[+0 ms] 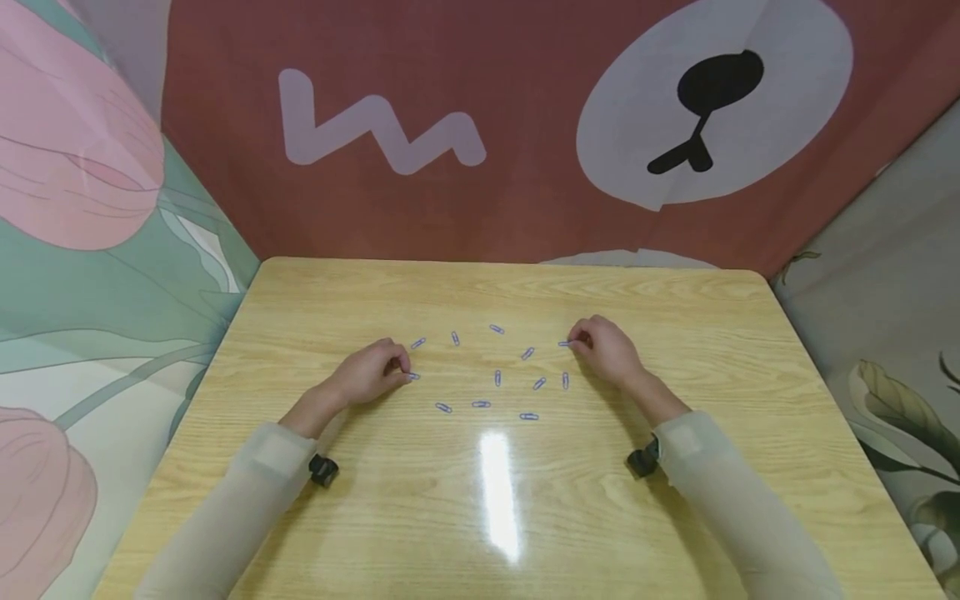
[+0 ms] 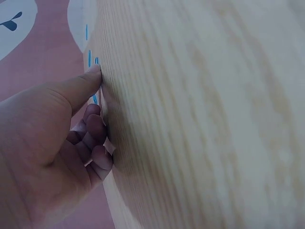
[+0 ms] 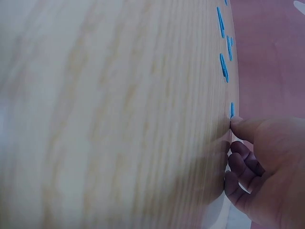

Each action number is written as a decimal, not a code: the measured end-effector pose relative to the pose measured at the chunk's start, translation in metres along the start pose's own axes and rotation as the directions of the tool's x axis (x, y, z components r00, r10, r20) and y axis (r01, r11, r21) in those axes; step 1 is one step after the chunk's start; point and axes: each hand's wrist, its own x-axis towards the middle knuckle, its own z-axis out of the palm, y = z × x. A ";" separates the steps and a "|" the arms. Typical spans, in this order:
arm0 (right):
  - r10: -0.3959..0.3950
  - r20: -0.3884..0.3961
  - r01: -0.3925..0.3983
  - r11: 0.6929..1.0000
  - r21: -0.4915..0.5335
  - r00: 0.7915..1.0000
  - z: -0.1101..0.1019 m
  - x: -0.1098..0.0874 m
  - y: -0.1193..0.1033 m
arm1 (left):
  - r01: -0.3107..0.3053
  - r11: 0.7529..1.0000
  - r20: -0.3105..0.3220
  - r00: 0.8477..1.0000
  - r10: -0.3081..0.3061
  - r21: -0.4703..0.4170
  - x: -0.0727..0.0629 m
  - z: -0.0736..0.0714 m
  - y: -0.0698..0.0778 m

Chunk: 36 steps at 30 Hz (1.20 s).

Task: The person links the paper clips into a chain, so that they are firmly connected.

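Note:
Several small blue paper clips lie scattered on the wooden table, among them a paper clip (image 1: 481, 404) near the middle. At the left of the group my left hand (image 1: 370, 372) pinches the end of a paper clip (image 1: 415, 377) at the tabletop, fingers curled. Over on the right, my right hand (image 1: 606, 348) has thumb and fingertips on another paper clip (image 1: 563, 343), whose free end points left. From the right wrist view, that paper clip (image 3: 232, 109) sticks out past the thumb tip. The left wrist view largely hides the left hand's clip behind the thumb.
The light wooden table (image 1: 405, 517) has a bright reflection (image 1: 498, 496) in front of the clips. Behind it hangs a red curtain (image 1: 525, 208) with a cartoon muzzle. Flowered cloth (image 1: 82, 333) covers the left side. A dark wrist device (image 1: 324, 471) sits at the left cuff.

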 end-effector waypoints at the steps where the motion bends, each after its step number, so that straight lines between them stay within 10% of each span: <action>1: 0.002 0.001 -0.002 1.000 0.000 1.000 0.000 0.000 0.000 | 0.001 1.000 0.000 1.000 -0.001 -0.003 0.000 0.000 0.000; 36: -0.022 0.091 0.025 0.999 -0.034 0.996 -0.003 -0.001 -0.001 | 0.026 0.996 -0.021 0.999 -0.028 -0.084 -0.001 0.001 -0.002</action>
